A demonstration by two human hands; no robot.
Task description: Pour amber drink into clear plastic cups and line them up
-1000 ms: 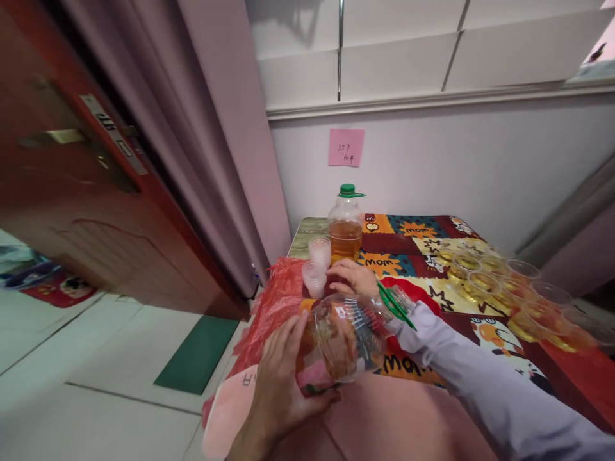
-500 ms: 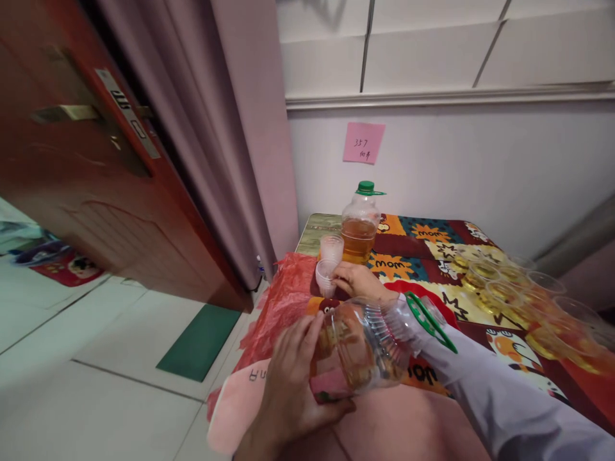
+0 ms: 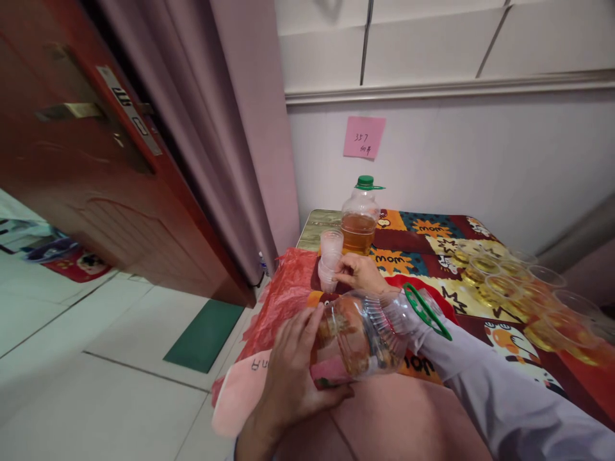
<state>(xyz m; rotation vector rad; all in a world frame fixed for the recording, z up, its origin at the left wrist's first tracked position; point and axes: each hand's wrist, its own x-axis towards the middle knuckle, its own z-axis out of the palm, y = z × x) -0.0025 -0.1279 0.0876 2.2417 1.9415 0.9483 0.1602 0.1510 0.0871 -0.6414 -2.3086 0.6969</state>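
A clear plastic jug (image 3: 355,339) lies tilted on its side in front of me, its green handle ring (image 3: 427,312) toward the right. My left hand (image 3: 298,365) is wrapped round its base end. Beyond the jug, my right hand (image 3: 359,272) pinches a small clear plastic cup (image 3: 328,276) at its edge. Close behind that cup stands a stack of nested plastic cups (image 3: 331,242); whether the two touch is hard to tell. A second jug (image 3: 358,230), green-capped and partly filled with amber liquid, stands upright behind the cups.
Several cups of yellow liquid (image 3: 519,288) stand on the right of the patterned tablecloth (image 3: 408,240). A crumpled red plastic bag (image 3: 283,291) covers the left table edge. A brown door (image 3: 158,237) is at left, and a pink note (image 3: 364,137) hangs on the wall.
The pinched cup has shifted slightly right and closer to the stack, together with my right hand. My left hand keeps its hold on the tilted jug. The view has moved a little.
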